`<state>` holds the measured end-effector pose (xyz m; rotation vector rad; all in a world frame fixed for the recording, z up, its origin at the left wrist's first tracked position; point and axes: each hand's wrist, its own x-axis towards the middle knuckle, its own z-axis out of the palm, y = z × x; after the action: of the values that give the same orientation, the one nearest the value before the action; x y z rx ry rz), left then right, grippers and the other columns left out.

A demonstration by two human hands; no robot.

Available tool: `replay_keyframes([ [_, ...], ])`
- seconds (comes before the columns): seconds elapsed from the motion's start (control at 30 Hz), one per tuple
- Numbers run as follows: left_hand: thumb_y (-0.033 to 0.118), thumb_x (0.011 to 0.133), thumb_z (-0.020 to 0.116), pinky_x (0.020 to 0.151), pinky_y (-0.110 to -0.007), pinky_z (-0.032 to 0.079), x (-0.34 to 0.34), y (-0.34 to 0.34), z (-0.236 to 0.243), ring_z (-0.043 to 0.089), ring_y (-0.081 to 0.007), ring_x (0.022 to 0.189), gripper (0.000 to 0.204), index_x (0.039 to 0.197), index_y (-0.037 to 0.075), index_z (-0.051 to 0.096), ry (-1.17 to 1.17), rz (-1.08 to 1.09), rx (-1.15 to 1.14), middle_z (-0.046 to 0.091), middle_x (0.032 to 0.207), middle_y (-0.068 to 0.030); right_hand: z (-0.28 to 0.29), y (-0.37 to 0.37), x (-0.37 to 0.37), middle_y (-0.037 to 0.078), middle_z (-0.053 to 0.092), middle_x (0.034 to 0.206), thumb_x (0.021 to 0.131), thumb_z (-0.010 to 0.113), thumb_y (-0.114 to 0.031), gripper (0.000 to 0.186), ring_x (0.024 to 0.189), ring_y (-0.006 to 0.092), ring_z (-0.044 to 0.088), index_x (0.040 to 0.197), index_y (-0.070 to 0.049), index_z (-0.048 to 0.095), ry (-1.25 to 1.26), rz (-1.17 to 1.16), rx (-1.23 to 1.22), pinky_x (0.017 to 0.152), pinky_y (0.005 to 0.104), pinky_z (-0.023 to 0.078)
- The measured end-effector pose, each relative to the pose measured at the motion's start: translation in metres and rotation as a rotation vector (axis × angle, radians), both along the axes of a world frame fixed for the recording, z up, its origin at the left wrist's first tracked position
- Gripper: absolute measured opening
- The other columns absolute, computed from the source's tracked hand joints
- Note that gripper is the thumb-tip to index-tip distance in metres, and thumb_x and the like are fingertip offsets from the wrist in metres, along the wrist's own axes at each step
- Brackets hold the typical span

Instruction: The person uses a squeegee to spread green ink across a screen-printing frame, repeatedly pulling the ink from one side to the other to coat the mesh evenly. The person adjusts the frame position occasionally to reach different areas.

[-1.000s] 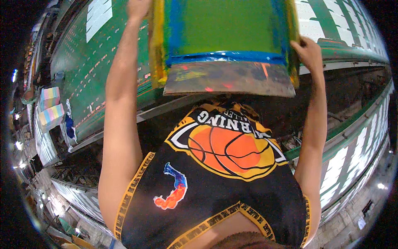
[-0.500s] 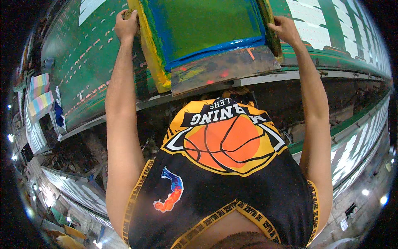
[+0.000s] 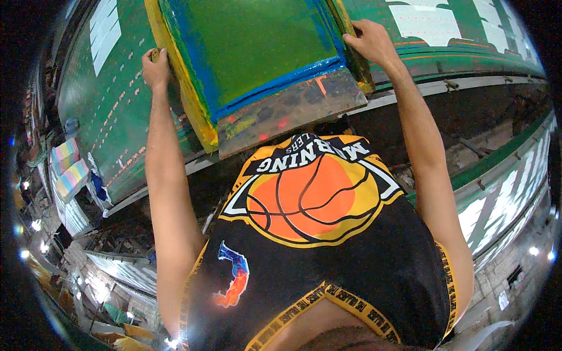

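A screen printing frame (image 3: 257,44) lies at the top middle, its green mesh edged with blue and its left rail coated yellow. A paint-stained flat board (image 3: 293,111) runs along its near end. By the left rail, my left hand (image 3: 155,73) is closed around a small brownish piece, like a handle end; its join to the frame is hidden. My right hand (image 3: 373,44) grips the dark right rail of the frame, thumb on top. Both arms reach forward, and no gap shows under the frame, so I cannot tell whether it is raised.
A long green table (image 3: 111,134) with rows of small pale and reddish marks extends beneath and to both sides. White sheet-like patches (image 3: 424,24) show on its right part. Pastel striped stacks (image 3: 69,169) sit at the far left, beside a dark blue cloth (image 3: 98,186). A metal rail (image 3: 468,83) edges the table.
The whole view has turned and shifted, so frame, table and hands appear further left, with the left side lower. Both hands keep their grip; the frame's place on the table looks much the same.
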<state>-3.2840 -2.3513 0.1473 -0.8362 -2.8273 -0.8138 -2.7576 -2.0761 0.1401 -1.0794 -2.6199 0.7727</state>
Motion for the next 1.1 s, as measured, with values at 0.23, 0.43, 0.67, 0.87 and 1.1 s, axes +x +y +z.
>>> replay_keyframes([
  [0.23, 0.050, 0.089, 0.072, 0.097, -0.048, 0.053, 0.020, 0.006, -0.003, 0.069, -0.0396, 0.112, 0.057, 0.130, 0.011, 0.063, 0.025, -0.024, -0.003, 0.073, 0.121, -0.0196, 0.051, -0.079, 0.006, 0.020, 0.066, 0.131, 0.094, 0.075, -0.033, 0.049, 0.122, 0.0388, 0.063, 0.135, -0.008, 0.065, 0.213, 0.207, 0.147, 0.103, 0.0471, 0.051],
  [0.43, 0.049, 0.089, 0.070, 0.095, -0.050, 0.054, 0.048, 0.034, -0.007, 0.069, -0.0414, 0.111, 0.059, 0.132, 0.009, 0.059, -0.037, -0.048, 0.062, 0.072, 0.120, -0.0221, 0.078, -0.144, 0.002, 0.016, 0.062, 0.139, 0.081, 0.083, -0.020, 0.064, 0.129, 0.0361, 0.059, 0.139, -0.009, 0.059, -0.028, 0.834, -0.008, 0.107, 0.0467, 0.050],
  [0.67, 0.034, 0.096, 0.067, 0.095, -0.051, 0.054, 0.080, 0.093, -0.027, 0.067, -0.0396, 0.111, 0.044, 0.131, 0.008, 0.062, 0.108, -0.126, 0.169, 0.070, 0.119, -0.0227, 0.086, -0.109, 0.020, 0.016, 0.065, 0.135, 0.078, 0.076, -0.005, 0.065, 0.121, 0.0354, 0.065, 0.141, -0.009, 0.059, -0.039, 0.839, 0.104, 0.102, 0.0460, 0.054],
  [0.87, 0.034, 0.100, 0.061, 0.093, -0.058, 0.053, 0.114, 0.135, -0.020, 0.064, -0.0484, 0.110, 0.041, 0.131, 0.008, 0.056, 0.025, -0.097, 0.099, 0.065, 0.120, -0.0250, 0.065, -0.089, 0.014, 0.009, 0.072, 0.126, 0.078, 0.073, -0.003, 0.051, 0.112, 0.0325, 0.069, 0.128, -0.013, 0.070, -0.257, 0.506, 0.272, 0.095, 0.0441, 0.057],
  [1.1, 0.038, 0.098, 0.063, 0.092, -0.058, 0.054, 0.133, 0.162, -0.014, 0.066, -0.0478, 0.108, 0.044, 0.130, 0.009, 0.056, -0.002, -0.110, 0.115, 0.065, 0.120, -0.0253, 0.083, -0.068, 0.029, 0.010, 0.076, 0.116, 0.077, 0.076, -0.011, 0.043, 0.101, 0.0332, 0.073, 0.120, -0.013, 0.075, -0.209, 0.460, 0.337, 0.088, 0.0446, 0.058],
])
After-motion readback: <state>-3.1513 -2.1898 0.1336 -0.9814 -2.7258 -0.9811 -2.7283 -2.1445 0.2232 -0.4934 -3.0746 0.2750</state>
